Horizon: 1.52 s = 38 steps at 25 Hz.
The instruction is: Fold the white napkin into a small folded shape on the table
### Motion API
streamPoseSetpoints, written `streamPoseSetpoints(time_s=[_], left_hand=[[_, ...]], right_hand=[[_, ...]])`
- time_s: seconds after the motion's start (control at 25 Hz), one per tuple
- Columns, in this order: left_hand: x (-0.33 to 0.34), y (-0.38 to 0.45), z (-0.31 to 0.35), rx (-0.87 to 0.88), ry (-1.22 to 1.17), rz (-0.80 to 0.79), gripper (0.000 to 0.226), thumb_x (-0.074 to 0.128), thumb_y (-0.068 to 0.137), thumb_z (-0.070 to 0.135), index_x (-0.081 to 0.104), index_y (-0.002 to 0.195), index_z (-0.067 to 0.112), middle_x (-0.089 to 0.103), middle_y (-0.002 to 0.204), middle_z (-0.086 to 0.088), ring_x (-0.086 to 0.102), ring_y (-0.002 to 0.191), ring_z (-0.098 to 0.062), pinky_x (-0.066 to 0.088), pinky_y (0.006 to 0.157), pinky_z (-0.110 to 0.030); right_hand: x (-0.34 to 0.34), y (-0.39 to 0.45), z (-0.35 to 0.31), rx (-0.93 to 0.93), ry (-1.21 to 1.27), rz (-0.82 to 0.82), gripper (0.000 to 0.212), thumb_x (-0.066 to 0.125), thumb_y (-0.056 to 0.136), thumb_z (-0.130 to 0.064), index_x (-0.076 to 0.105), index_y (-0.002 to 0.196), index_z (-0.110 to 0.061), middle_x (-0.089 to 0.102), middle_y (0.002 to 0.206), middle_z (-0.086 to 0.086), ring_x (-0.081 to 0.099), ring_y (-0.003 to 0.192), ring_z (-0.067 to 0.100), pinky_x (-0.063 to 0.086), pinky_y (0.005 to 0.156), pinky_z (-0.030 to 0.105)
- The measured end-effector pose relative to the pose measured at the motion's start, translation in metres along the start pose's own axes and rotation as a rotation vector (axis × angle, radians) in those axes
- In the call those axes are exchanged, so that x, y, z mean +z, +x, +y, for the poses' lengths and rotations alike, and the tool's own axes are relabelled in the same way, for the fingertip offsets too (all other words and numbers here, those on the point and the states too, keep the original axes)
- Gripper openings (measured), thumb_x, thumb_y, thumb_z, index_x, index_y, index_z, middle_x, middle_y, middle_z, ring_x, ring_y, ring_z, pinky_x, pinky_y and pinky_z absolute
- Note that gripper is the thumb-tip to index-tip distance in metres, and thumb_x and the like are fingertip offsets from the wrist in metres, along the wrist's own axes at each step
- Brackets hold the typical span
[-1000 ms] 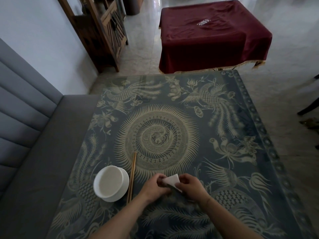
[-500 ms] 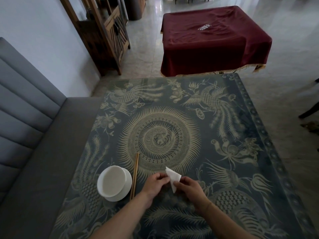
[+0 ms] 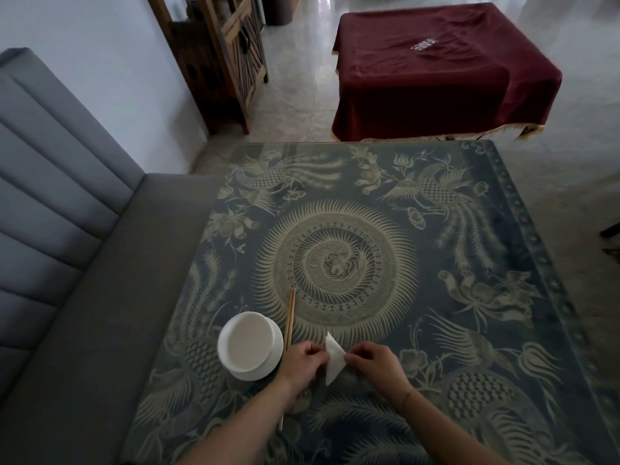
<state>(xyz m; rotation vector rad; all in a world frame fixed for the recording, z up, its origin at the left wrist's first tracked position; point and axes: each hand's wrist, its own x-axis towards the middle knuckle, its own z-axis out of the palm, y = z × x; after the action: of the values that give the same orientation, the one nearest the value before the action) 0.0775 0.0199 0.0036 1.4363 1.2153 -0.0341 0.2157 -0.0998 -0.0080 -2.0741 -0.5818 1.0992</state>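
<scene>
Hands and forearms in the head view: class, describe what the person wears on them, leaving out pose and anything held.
Both forearms are bare, with no sleeves in view. The left hand shows no ring, watch or glove. The right hand is also ungloved; a thin band or crease seems to cross its wrist, too dim to identify.

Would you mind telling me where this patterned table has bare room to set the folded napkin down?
The patterned table is bare across its middle, far end and right side. The near-left corner is crowded: the white round bowl, the wooden chopsticks, and both hands, left and right, pinching the white triangular napkin.
</scene>
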Motion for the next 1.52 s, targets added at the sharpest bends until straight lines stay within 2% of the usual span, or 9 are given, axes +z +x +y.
streamPoseSetpoints(time_s=[0.16, 0.32, 0.48, 0.76, 0.96, 1.08, 1.2, 1.36, 1.52], left_hand=[[-0.011, -0.001, -0.014, -0.019, -0.03, 0.098, 0.012, 0.069, 0.089, 0.013, 0.069, 0.077, 0.011, 0.065, 0.057, 0.003, 0.051, 0.045, -0.007, 0.039, 0.048, -0.021], [-0.017, -0.001, -0.021, -0.029, -0.036, 0.14, 0.017, 0.067, 0.091, 0.012, 0.066, 0.074, 0.015, 0.066, 0.058, 0.002, 0.052, 0.042, -0.003, 0.041, 0.049, -0.021], [-0.023, -0.001, -0.023, -0.021, -0.029, 0.11, 0.015, 0.063, 0.092, 0.01, 0.071, 0.08, 0.017, 0.068, 0.061, 0.002, 0.054, 0.043, 0.0, 0.042, 0.048, -0.017], [-0.023, -0.004, -0.027, 0.04, 0.061, 0.054, 0.019, 0.056, 0.091, 0.009, 0.074, 0.095, 0.014, 0.064, 0.059, 0.005, 0.054, 0.049, -0.006, 0.044, 0.058, -0.028], [-0.025, -0.007, -0.028, 0.077, 0.062, 0.09, 0.019, 0.058, 0.093, 0.012, 0.07, 0.106, 0.017, 0.071, 0.073, 0.001, 0.065, 0.068, -0.015, 0.053, 0.071, -0.037], [-0.024, -0.011, -0.03, 0.1, 0.113, 0.104, 0.03, 0.058, 0.096, 0.02, 0.064, 0.125, 0.017, 0.071, 0.088, -0.001, 0.065, 0.081, -0.017, 0.054, 0.08, -0.039], [-0.023, -0.011, -0.034, 0.061, 0.146, 0.061, 0.055, 0.058, 0.095, 0.02, 0.041, 0.147, 0.018, 0.069, 0.092, -0.006, 0.065, 0.09, -0.022, 0.05, 0.084, -0.035], [-0.024, -0.014, -0.034, 0.048, 0.179, 0.025, 0.064, 0.059, 0.094, 0.022, 0.031, 0.152, 0.02, 0.064, 0.081, 0.004, 0.062, 0.081, -0.013, 0.05, 0.082, -0.033], [-0.027, -0.015, -0.033, 0.063, 0.214, 0.027, 0.066, 0.059, 0.093, 0.023, 0.03, 0.152, 0.021, 0.063, 0.084, 0.006, 0.062, 0.085, -0.014, 0.05, 0.083, -0.033]], right_hand=[[0.022, 0.002, -0.012, 0.029, -0.055, -0.028, 0.012, 0.075, 0.082, -0.027, 0.071, 0.07, -0.027, 0.071, 0.063, -0.009, 0.065, 0.06, 0.001, 0.051, 0.059, 0.017], [0.038, 0.007, -0.02, 0.045, -0.14, -0.025, 0.012, 0.073, 0.081, -0.03, 0.072, 0.069, -0.028, 0.069, 0.064, -0.014, 0.061, 0.061, -0.007, 0.039, 0.05, 0.006], [0.049, 0.012, -0.024, 0.07, -0.181, -0.029, 0.012, 0.071, 0.084, -0.03, 0.073, 0.073, -0.028, 0.07, 0.07, -0.014, 0.062, 0.067, -0.005, 0.04, 0.054, 0.009], [0.062, 0.011, -0.031, 0.012, -0.426, 0.068, 0.013, 0.062, 0.087, -0.037, 0.069, 0.081, -0.028, 0.066, 0.075, -0.014, 0.06, 0.069, 0.003, 0.051, 0.061, 0.028], [0.069, 0.009, -0.034, -0.1, -0.508, 0.139, 0.017, 0.061, 0.088, -0.041, 0.062, 0.078, -0.028, 0.06, 0.074, -0.015, 0.054, 0.065, 0.002, 0.045, 0.053, 0.024], [0.072, 0.009, -0.034, -0.15, -0.535, 0.176, 0.017, 0.062, 0.089, -0.042, 0.061, 0.08, -0.028, 0.059, 0.077, -0.015, 0.055, 0.066, 0.003, 0.049, 0.057, 0.025], [0.072, 0.008, -0.031, -0.17, -0.571, 0.191, 0.017, 0.06, 0.09, -0.043, 0.057, 0.082, -0.029, 0.059, 0.08, -0.014, 0.056, 0.068, 0.005, 0.05, 0.059, 0.027], [0.073, 0.008, -0.03, -0.177, -0.574, 0.189, 0.018, 0.06, 0.09, -0.043, 0.052, 0.08, -0.03, 0.057, 0.078, -0.013, 0.055, 0.066, 0.006, 0.048, 0.056, 0.027], [0.073, 0.007, -0.031, -0.175, -0.537, 0.205, 0.019, 0.063, 0.088, -0.042, 0.051, 0.078, -0.031, 0.056, 0.076, -0.014, 0.053, 0.063, 0.004, 0.045, 0.052, 0.026]])
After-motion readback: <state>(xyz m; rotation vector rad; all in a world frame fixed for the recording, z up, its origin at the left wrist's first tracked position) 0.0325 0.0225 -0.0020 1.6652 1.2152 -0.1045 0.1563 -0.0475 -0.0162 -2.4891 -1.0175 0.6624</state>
